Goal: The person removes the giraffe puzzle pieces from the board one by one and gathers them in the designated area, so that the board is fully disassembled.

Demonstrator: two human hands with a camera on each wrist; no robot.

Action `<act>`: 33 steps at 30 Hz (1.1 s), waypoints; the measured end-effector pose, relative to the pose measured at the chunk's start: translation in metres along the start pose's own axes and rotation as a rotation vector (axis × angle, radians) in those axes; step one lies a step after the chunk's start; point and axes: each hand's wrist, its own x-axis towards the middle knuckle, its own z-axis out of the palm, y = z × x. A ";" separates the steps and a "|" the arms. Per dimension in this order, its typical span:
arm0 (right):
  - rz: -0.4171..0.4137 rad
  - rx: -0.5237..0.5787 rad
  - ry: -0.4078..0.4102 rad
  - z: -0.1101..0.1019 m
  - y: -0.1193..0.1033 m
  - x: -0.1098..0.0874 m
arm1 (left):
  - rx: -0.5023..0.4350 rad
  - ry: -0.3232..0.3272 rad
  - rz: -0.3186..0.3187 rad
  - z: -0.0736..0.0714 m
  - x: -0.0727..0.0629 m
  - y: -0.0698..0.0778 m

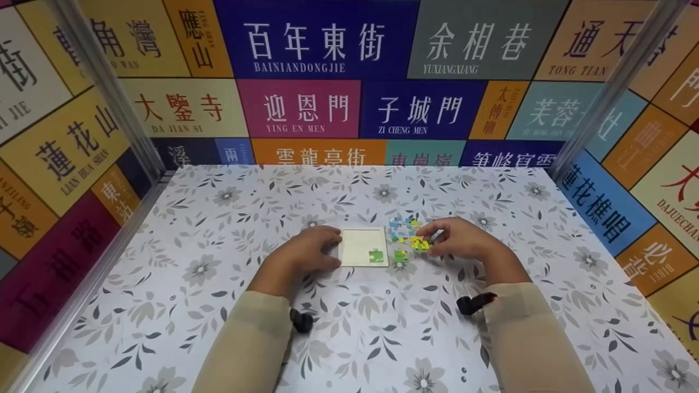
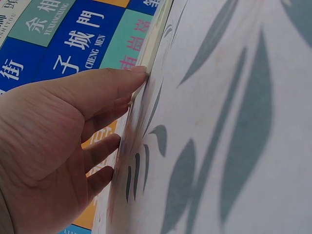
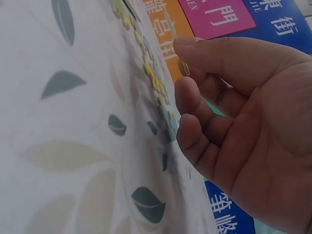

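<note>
A cream puzzle tray (image 1: 360,240) lies on the table with one green jigsaw piece (image 1: 375,255) in its lower right corner. My left hand (image 1: 310,249) rests at the tray's left edge; in the left wrist view the thumb (image 2: 131,78) touches the tray's side while the other fingers extend beside it. My right hand (image 1: 461,238) pinches a yellow jigsaw piece (image 1: 420,244) between thumb and finger, just right of the tray. That piece appears edge-on and thin in the right wrist view, held above the table surface.
Several loose jigsaw pieces (image 1: 401,222) in blue, yellow and green lie close to the tray's right side, with a green one (image 1: 401,256) nearer me. A flowered cloth (image 1: 218,234) covers the table. Printed panels (image 1: 311,109) stand along its back and sides.
</note>
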 end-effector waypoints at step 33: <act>-0.034 -0.109 -0.047 0.026 -0.037 0.013 | -0.008 0.001 -0.041 -0.001 -0.001 0.003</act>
